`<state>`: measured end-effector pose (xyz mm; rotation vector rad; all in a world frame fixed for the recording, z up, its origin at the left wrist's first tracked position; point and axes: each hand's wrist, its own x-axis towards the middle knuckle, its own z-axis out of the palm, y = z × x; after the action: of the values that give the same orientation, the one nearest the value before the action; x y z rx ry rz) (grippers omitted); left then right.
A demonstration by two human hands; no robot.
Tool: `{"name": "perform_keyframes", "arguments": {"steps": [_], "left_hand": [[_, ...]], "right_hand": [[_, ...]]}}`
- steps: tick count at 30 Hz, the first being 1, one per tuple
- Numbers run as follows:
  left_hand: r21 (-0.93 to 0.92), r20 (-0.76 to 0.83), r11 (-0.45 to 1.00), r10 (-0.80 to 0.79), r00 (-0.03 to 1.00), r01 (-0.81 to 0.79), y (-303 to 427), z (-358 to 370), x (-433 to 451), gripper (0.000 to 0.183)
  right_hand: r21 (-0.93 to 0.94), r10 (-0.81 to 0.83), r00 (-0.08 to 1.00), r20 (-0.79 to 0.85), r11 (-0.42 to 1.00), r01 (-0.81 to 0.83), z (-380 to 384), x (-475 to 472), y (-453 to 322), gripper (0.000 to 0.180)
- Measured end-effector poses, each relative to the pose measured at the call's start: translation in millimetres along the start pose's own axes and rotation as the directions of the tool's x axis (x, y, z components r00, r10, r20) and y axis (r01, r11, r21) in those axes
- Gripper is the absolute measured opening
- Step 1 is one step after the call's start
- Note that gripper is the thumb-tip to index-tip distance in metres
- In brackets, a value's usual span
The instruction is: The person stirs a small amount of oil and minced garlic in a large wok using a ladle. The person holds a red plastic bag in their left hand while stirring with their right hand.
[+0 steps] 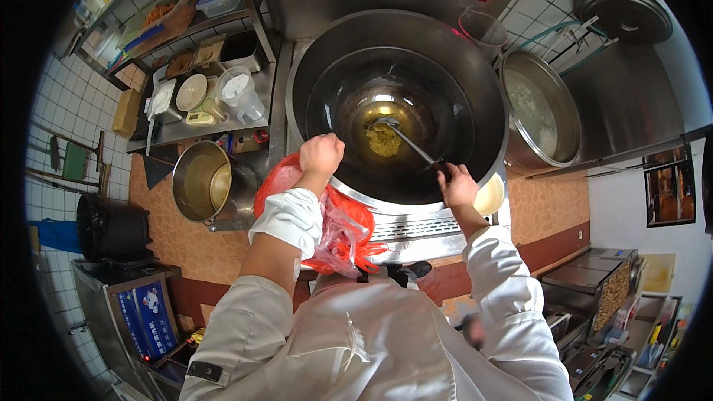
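My right hand (460, 186) grips the dark handle of a long metal ladle (411, 143). The ladle's head rests in the bottom of a large, dark wok (340, 83), against a clump of yellowish minced food (384, 142) lying in golden oil. My left hand (322, 154) is curled into a fist at the wok's near-left rim; whatever its palm may hold is hidden. Just below that fist, a red plastic bag (362, 217) and a crumpled clear bag (341, 228) lie against the wok's front edge. Part of both bags is covered by my left forearm.
On the right stands a deep steel pot (571, 122) of cloudy liquid, with a pale bowl (490, 195) nearer me. Left are a steel bucket (186, 178) and a shelf (184, 133) with containers, a scale (200, 117) and a measuring jug (250, 104). Someone is partly visible behind my right arm.
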<state>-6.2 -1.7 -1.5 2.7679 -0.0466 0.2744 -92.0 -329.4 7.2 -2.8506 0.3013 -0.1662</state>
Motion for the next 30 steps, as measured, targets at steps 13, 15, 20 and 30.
{"name": "perform_keyframes", "arguments": {"steps": [13,15,20,30], "left_hand": [[-0.012,-0.052,0.999,0.033,0.998,-0.034,-3,5,-2,0.023],[-0.004,-0.067,0.999,0.035,0.997,-0.035,-2,7,-1,0.023],[-0.006,-0.084,0.999,0.034,0.996,-0.035,-2,7,-2,0.023],[0.024,-0.044,1.000,0.019,0.999,-0.018,0,1,-3,0.023]], "right_hand": [[-0.306,0.050,0.884,0.465,0.946,0.107,3,50,-26,0.041],[-0.307,0.051,0.885,0.462,0.946,0.106,0,59,-21,0.039],[-0.278,0.070,0.852,0.519,0.956,0.091,-21,62,-12,0.036],[-0.169,-0.056,0.716,0.696,0.956,0.239,-53,39,-59,0.029]]}}
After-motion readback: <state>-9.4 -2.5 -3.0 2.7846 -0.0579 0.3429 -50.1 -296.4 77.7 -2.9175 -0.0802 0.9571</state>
